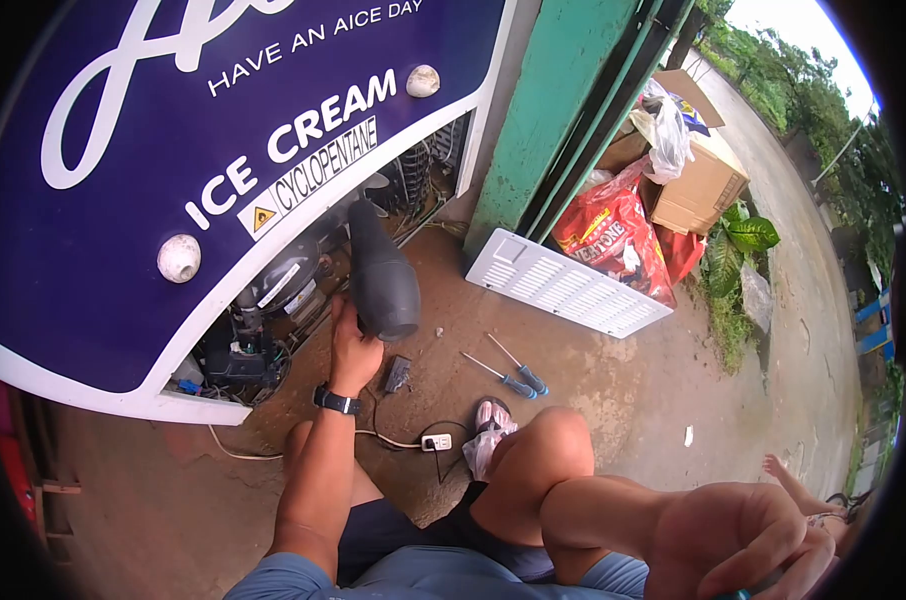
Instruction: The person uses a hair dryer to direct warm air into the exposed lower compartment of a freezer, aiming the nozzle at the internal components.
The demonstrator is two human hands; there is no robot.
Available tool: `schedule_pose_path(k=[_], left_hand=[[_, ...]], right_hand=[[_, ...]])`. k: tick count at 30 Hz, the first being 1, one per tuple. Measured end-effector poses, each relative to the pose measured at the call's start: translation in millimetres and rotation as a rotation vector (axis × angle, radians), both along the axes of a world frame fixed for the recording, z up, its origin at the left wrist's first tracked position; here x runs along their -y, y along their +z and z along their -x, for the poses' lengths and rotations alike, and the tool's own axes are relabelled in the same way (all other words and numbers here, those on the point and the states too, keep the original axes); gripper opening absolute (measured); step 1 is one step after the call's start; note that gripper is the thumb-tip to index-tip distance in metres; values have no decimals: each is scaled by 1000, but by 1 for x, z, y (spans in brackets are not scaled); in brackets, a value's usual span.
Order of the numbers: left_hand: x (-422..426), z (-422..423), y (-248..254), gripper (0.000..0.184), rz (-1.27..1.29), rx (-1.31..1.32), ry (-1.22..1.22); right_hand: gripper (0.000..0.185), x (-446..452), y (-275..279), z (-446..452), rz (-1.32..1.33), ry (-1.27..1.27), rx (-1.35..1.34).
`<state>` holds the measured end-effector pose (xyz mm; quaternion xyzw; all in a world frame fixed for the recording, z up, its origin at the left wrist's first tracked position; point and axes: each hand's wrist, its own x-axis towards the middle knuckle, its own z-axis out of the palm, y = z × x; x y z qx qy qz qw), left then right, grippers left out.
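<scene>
My left hand, with a dark watch on the wrist, is closed around a black hand-held blower. Its narrow nozzle points into the open lower compartment of a purple ice cream freezer. Inside the compartment are a black compressor, wiring and coiled tubing. At the lower right, my right hand is raised close to the camera with its fingers curled. A bit of teal shows by its fingertips at the frame edge; what it is stays unclear.
Two blue-handled screwdrivers lie on the floor near my foot. A white socket outlet with a plugged-in cable and a black adapter sit closer. A white vented panel leans beside a red bag and cardboard boxes.
</scene>
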<state>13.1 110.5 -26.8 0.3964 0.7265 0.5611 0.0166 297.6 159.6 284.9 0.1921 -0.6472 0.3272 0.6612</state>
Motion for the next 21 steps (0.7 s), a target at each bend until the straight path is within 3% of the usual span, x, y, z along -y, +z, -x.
schedule_pose_path(k=[21], left_hand=[[-9, 0, -5, 39, -43, 38, -11]], right_hand=[[17, -1, -4, 9, -29, -9, -90]])
